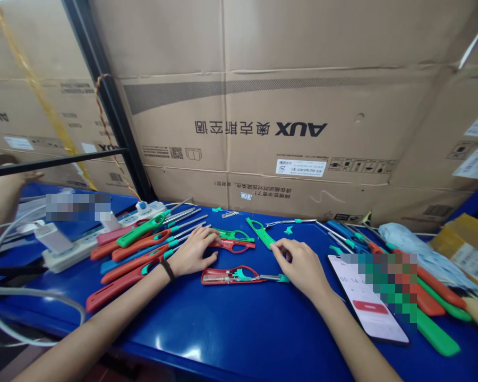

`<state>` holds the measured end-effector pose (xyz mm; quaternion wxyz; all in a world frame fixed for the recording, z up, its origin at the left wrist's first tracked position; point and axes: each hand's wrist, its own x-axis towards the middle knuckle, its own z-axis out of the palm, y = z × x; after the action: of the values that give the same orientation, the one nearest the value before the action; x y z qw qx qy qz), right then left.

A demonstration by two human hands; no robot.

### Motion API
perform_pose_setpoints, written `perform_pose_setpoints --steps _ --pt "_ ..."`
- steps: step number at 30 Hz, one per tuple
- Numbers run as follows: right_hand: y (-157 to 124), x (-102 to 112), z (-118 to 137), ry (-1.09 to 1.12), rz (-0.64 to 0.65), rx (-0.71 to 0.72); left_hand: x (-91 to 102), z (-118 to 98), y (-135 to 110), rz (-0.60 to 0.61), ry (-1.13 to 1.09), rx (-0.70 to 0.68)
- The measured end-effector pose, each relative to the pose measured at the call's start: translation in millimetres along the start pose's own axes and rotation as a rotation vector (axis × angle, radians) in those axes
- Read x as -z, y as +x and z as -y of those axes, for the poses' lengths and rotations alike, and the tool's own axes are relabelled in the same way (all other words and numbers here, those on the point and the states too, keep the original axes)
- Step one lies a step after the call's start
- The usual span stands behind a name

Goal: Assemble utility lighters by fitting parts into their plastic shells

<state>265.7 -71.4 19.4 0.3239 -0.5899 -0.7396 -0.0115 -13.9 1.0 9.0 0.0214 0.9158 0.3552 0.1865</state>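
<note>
My right hand [300,260] pinches the lower end of a green lighter shell half [261,233] with thumb and fingertips, and the shell slants up to the left. My left hand [195,249] lies low over the table, thumb apart, fingertips at the left ends of a green lighter shell [235,234] and a red lighter shell [239,245]. Between me and these lies an opened red gas lighter [231,275], its inner parts, green trigger and metal tube showing. A loose metal lighter tube [292,222] and a small green trigger piece [288,230] are beyond my right hand.
Several long-necked lighters [135,257] lie in a row at left, beside a white power strip [69,254]. On the right are a phone [368,305], more lighters [438,329] and a blue plastic bag [414,244]. Large cardboard boxes [255,95] stand behind the blue table [207,323]. Another person's arm [3,199] shows far left.
</note>
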Motion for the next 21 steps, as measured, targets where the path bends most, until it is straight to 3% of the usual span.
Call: perform_pose_setpoints --steps 7,15,21 --pt "-1.7 -2.0 -1.0 0.003 0.015 0.008 -1.4 5.3 -2.4 -0.002 -0.053 -0.126" --pt "-2.9 -3.4 4.5 0.082 0.059 0.092 -2.8 1.0 -1.8 -0.019 -0.170 -0.078" --pt "-5.8 -7.3 5.8 0.155 0.116 0.159 -1.0 -0.4 -5.8 0.037 -0.166 -0.067"
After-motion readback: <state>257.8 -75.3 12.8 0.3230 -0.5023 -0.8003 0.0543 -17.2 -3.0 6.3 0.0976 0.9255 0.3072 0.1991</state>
